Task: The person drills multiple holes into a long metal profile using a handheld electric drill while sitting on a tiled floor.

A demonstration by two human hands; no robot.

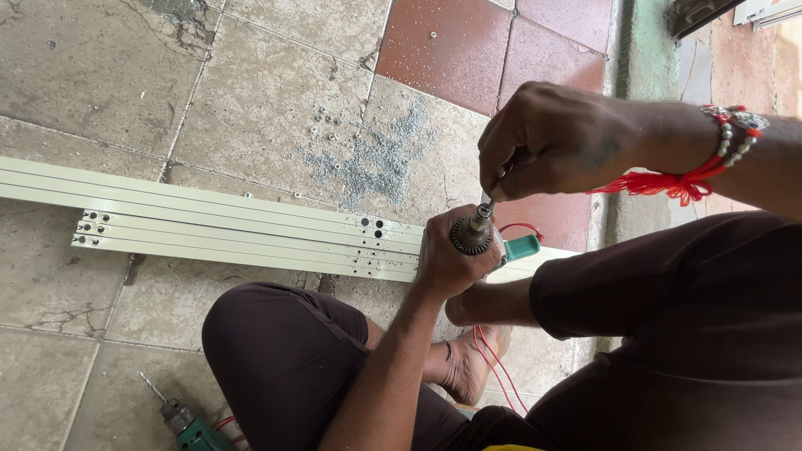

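Note:
My left hand [447, 255] wraps around the front of a green power drill [522, 247], just behind its dark metal chuck [470, 235], which points up toward me. My right hand [555, 142], with a red thread and a bead bracelet on the wrist, hovers over the chuck and pinches a small metal piece [487, 200] that sticks into it. I cannot tell whether this piece is a bit or a key. The drill rests over the right ends of several long cream metal strips [217, 225] lying on the tiled floor, each with small drilled holes.
A second green drill [185, 424] with a bit lies on the floor by my left knee [267, 334]. Metal shavings and a few small washers [368, 154] are scattered on the tiles beyond the strips. A red cord [493, 355] runs past my bare foot [472, 359].

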